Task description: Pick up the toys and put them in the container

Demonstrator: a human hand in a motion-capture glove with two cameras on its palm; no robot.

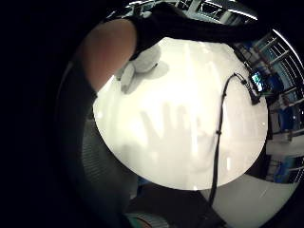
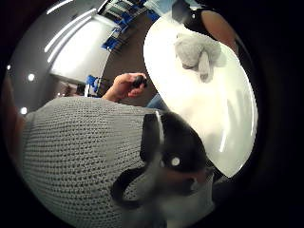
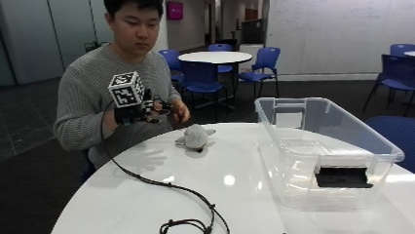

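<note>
Gloved right hand (image 3: 133, 113) is held spread above the table (image 3: 227, 195), grey plush toy (image 3: 195, 137) at its four o'clock, container (image 3: 324, 146) beyond.

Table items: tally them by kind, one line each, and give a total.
Plush toys: 1, the grey plush toy lying on the white table.
Containers: 1, the clear plastic container, standing beside the toy.
Total: 2.
</note>
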